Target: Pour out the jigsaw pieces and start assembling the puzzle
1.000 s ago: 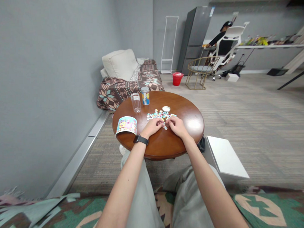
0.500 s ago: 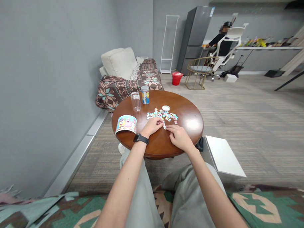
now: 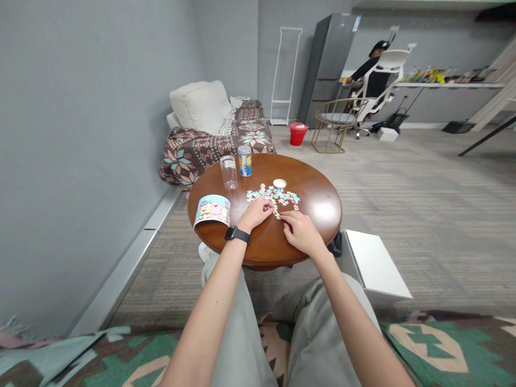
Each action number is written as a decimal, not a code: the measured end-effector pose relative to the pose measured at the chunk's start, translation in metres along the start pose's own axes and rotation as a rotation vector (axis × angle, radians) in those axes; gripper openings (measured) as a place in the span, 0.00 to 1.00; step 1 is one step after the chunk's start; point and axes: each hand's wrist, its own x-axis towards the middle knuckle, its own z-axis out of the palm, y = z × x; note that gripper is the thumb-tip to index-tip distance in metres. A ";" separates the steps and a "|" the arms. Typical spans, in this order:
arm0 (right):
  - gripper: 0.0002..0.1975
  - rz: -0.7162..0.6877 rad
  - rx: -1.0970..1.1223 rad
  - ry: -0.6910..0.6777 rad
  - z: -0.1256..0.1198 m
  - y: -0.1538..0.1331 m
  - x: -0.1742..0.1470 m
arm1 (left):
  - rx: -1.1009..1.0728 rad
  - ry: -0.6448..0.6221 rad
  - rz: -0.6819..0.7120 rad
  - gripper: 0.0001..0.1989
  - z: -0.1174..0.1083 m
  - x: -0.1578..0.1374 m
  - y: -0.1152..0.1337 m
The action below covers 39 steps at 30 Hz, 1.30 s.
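Observation:
Small colourful jigsaw puzzle pieces [image 3: 283, 197] lie scattered across the middle of a round brown wooden table [image 3: 255, 244]. A short joined strip of pieces [image 3: 276, 212] runs between my two hands. My left hand [image 3: 257, 212], with a black watch at its wrist, is closed just left of this strip, thumb and fingertips pinched together; anything between them is too small to make out. From the right, my right hand [image 3: 302, 230] reaches the strip's lower end with its index finger stretched out. Its thumb is apart from the index finger, and no piece shows in its grasp.
A curved cartoon picture sheet [image 3: 213, 210] stands at the table's left. Behind it are a clear cup [image 3: 229, 173] and a printed tin [image 3: 245, 161]; a round lid [image 3: 279, 183] lies behind the pieces. A white box [image 3: 376, 263] sits right of my legs. A person sits far back.
The whole view has shifted slightly as my head moved. Both hands stay almost in place beside the strip of puzzle pieces.

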 end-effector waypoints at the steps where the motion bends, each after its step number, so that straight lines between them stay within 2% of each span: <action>1: 0.18 -0.003 0.001 -0.004 0.000 0.000 0.000 | 0.002 -0.001 -0.001 0.06 0.000 0.000 0.000; 7: 0.15 0.003 0.038 -0.008 0.001 0.002 -0.001 | -0.007 -0.019 0.000 0.06 -0.001 -0.001 0.002; 15: 0.08 0.061 0.147 0.076 0.008 0.016 0.000 | -0.063 -0.098 0.050 0.04 -0.002 -0.003 0.005; 21: 0.04 0.086 0.247 0.062 0.009 0.022 0.002 | -0.052 -0.073 0.047 0.06 0.000 -0.002 0.003; 26: 0.06 0.095 0.284 0.049 0.007 0.019 0.002 | 0.022 -0.055 0.089 0.08 0.002 -0.001 0.001; 29: 0.08 0.101 0.274 0.068 0.007 0.017 0.001 | 0.115 -0.024 0.064 0.13 0.002 -0.002 0.002; 32: 0.07 0.090 0.255 0.074 0.006 0.016 0.001 | 0.214 0.010 0.043 0.13 0.002 -0.004 0.004; 36: 0.06 0.134 0.295 0.067 0.003 0.014 0.000 | 0.296 -0.055 0.102 0.13 0.002 -0.005 0.006; 39: 0.05 0.182 0.327 0.069 0.002 0.014 0.001 | 0.338 -0.060 0.082 0.14 0.004 -0.004 0.007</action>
